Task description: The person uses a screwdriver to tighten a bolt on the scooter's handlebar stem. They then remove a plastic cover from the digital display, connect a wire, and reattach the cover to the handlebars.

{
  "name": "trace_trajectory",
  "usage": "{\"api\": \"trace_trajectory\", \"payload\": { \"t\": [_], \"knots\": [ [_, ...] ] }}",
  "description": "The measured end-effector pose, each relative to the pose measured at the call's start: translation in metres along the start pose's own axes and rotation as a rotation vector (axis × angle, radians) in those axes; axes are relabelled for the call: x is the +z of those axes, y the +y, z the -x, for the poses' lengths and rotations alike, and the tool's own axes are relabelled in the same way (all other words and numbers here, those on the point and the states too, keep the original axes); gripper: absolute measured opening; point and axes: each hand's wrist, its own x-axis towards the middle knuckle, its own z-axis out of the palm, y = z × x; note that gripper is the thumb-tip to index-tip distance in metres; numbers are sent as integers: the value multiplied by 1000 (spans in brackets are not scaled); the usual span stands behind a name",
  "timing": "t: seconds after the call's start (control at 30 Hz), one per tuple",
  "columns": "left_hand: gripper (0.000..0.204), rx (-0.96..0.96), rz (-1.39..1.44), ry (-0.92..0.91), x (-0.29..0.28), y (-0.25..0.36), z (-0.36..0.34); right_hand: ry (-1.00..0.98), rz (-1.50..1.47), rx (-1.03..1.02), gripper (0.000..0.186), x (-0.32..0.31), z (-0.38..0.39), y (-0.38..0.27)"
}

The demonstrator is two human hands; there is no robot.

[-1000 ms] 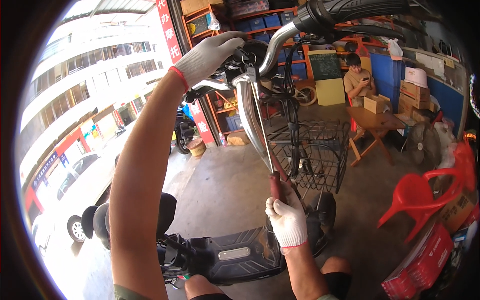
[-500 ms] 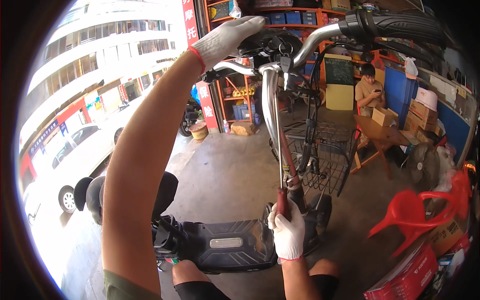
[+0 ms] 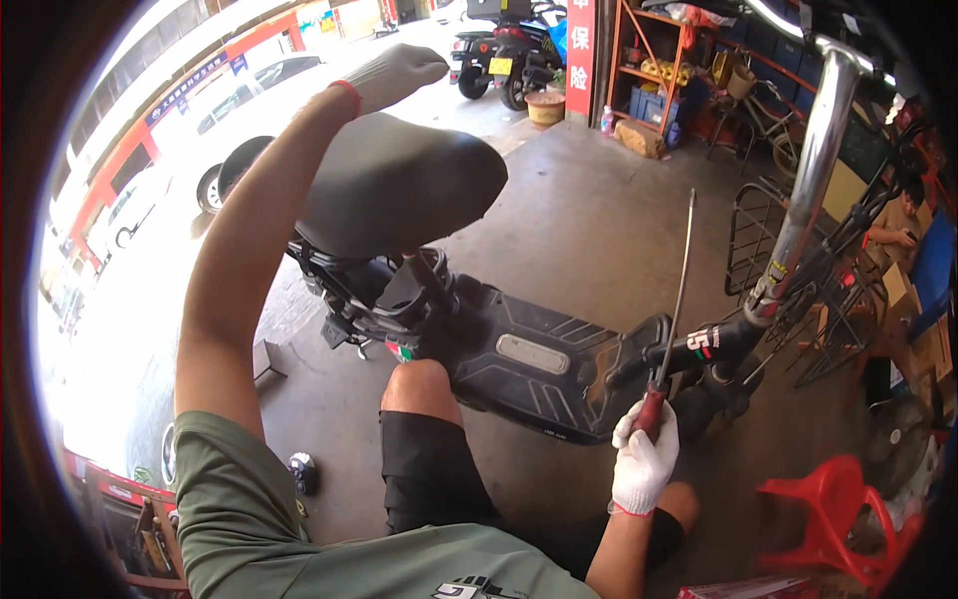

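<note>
My right hand, in a white glove, is closed round the red handle of a long screwdriver. Its thin shaft points up and away, beside the frame of an electric scooter. My left hand, also gloved, is held out above the far side of the scooter's dark seat. The fingers of that hand are stretched forward, and nothing shows in them. The black footboard lies in front of my knees. To the right rises the chrome handlebar stem; the grips are out of view.
A wire basket is beyond the stem. A red plastic chair stands at the lower right. Someone in a tan shirt sits at the far right. Parked motorbikes, a plant pot and orange shelving are at the back.
My view has swung left and down, bringing the seat into sight. My left hand has left the handlebar and is over the seat. The screwdriver stays in my right hand.
</note>
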Motion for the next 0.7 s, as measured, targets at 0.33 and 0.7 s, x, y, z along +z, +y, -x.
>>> {"api": "trace_trajectory", "payload": {
  "t": [0.33,0.7],
  "knots": [
    [40,-12,-152,48,22,-49,53,16,14,155,55,7,-7,33],
    [36,-37,-164,99,23,49,87,128,-51,317,39,-4,-14,70]
  ]
}}
